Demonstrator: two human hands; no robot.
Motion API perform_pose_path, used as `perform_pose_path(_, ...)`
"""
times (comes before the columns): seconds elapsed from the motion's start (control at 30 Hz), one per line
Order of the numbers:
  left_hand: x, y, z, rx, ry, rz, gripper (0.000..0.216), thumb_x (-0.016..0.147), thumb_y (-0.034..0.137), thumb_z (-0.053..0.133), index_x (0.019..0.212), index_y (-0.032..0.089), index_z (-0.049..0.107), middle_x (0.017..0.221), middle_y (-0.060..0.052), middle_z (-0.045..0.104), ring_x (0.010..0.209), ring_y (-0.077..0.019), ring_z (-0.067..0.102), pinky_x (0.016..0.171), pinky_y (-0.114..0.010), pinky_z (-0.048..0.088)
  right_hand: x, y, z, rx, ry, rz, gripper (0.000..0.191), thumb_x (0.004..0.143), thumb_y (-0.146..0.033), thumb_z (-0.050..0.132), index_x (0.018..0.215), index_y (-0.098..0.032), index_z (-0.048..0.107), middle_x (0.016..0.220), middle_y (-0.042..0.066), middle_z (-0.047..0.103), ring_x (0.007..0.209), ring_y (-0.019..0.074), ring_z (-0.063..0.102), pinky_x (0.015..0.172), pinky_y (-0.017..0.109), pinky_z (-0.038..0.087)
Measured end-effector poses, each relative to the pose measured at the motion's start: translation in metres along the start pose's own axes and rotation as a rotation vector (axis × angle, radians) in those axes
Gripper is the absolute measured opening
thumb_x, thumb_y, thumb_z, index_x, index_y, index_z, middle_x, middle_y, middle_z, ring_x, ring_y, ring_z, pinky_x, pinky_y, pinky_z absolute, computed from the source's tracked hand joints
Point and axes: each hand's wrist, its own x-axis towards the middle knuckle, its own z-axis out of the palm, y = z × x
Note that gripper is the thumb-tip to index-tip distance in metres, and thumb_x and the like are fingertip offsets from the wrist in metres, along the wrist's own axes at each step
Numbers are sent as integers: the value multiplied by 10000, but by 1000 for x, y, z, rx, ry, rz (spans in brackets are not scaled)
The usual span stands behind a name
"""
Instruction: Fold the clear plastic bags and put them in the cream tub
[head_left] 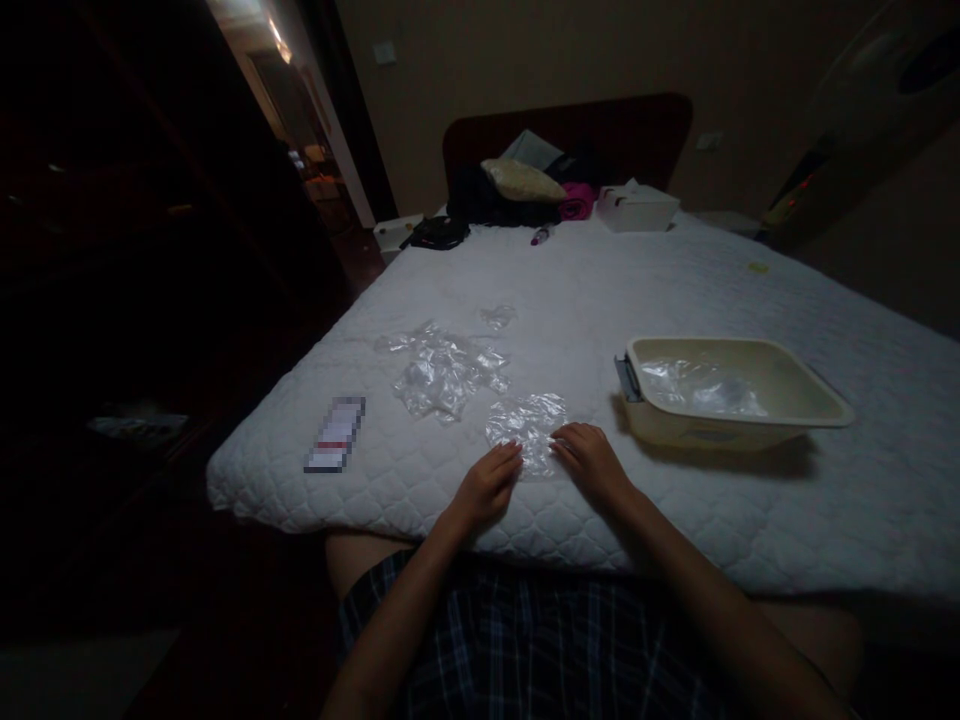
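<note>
A clear plastic bag lies flat on the white quilted mattress just in front of me. My left hand rests palm down at the bag's near left edge, fingertips pressing on the plastic. My right hand rests at its near right edge, fingertips also on the bag. Both hands have their fingers curved but laid on the surface, gripping nothing I can make out. A heap of several more clear plastic bags lies to the left and farther away. One small piece of plastic lies beyond the heap.
A cream plastic basin with clear plastic inside stands to the right of my hands. A small flat pack lies at the left near the mattress edge. Clothes, a pillow and a white box sit at the headboard. The room is dark.
</note>
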Motion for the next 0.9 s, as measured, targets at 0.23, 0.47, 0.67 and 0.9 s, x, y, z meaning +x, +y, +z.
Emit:
perform_pose_path(0.23, 0, -1, 2, -72, 11, -12, 409, 808, 80, 440, 1196, 201, 480, 1275, -99, 485, 1231, -211, 386, 1024, -467, 338, 2, -11, 0, 5, -80, -115, 157, 832, -200, 500, 933, -180, 619, 891, 74, 608, 844, 184, 532, 769, 318, 376)
perform_pose_path(0.47, 1, -5, 1, -258, 59, -151, 414, 791, 63, 430, 1164, 210, 531, 1246, -78, 517, 1197, -190, 432, 1015, -441, 354, 1, -9, 12, -39, -160, -136, 149, 833, -196, 504, 879, -195, 646, 835, 59, 616, 802, 171, 530, 766, 309, 360)
perform_pose_path(0.67, 7, -6, 0, -511, 269, -377, 293, 729, 77, 455, 884, 195, 673, 1066, -64, 636, 1066, -198, 549, 958, -418, 402, 3, -11, 5, 87, -152, -86, 149, 838, -206, 493, 878, -194, 637, 835, 57, 627, 798, 170, 550, 761, 310, 377)
perform_pose_path(0.9, 17, -13, 1, -772, 541, -670, 75, 669, 159, 548, 646, 165, 619, 836, -49, 661, 884, -198, 613, 855, -369, 447, -2, 9, -11, 341, 25, 94, 178, 831, -252, 475, 903, -182, 622, 861, 63, 623, 804, 178, 568, 741, 320, 432)
